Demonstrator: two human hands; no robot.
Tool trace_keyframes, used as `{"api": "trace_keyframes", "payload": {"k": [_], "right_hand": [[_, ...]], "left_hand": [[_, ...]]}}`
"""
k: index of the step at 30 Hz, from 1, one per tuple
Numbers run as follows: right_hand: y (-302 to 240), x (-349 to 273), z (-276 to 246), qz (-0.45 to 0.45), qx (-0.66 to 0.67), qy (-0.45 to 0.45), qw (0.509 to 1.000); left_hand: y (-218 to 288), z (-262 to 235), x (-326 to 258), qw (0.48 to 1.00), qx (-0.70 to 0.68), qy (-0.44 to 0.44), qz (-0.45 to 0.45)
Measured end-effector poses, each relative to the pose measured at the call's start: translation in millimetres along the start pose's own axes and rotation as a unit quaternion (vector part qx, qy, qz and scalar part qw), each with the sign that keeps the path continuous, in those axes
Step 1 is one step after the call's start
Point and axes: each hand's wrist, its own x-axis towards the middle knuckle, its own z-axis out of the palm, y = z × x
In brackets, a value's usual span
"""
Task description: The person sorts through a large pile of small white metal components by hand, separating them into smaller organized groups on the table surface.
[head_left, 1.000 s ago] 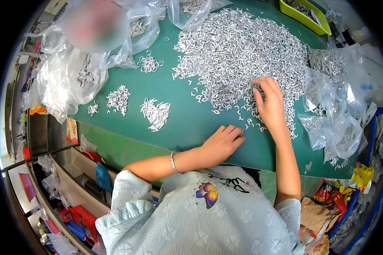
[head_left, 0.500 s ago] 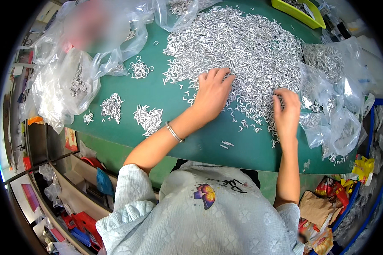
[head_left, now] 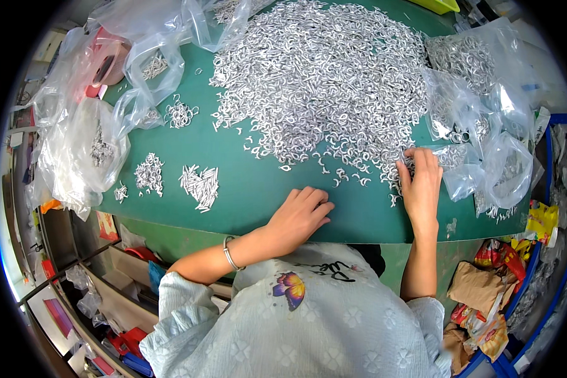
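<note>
My left hand (head_left: 301, 216) is palm down over the green table (head_left: 252, 214), near its front edge. Its fingers are curled together, and whatever they hold, if anything, is hidden. At the lower right edge of a big heap of small silver metal pieces (head_left: 321, 82) rests my right hand (head_left: 422, 186). Its thumb stands apart from the bent fingers, with some pieces showing in the gap. Many pieces are curved like crescents. A lone ring-shaped piece (head_left: 285, 168) lies at the heap's near edge, above my left hand.
Left of the heap lie small piles of pins (head_left: 200, 188), crescent pieces (head_left: 149, 174) and rings (head_left: 181, 114). Clear plastic bags (head_left: 85, 142) crowd the left side; another bag of metal rings (head_left: 463, 63) stands right. A yellow tray (head_left: 438, 5) is at the far edge.
My left hand has drawn back from the heap toward the front edge, where a few loose pins lay before. My right hand stays at the heap's edge. The view has shifted slightly.
</note>
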Motion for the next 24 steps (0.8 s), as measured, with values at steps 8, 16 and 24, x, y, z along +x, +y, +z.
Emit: {"api": "trace_keyframes", "payload": {"k": [8, 16, 24], "right_hand": [[-14, -21, -12, -0.07, 0.149, -0.025, 0.986], [6, -27, -9, 0.063, 0.192, 0.058, 0.978], [-14, -9, 5, -0.065, 0.098, 0.036, 0.992]], "left_hand": [[-5, -2, 92, 0.991, 0.078, 0.088, 0.069], [-24, 6, 109, 0.98, 0.175, 0.02, 0.089], [-36, -3, 73, 0.983, 0.037, 0.181, 0.012]]}}
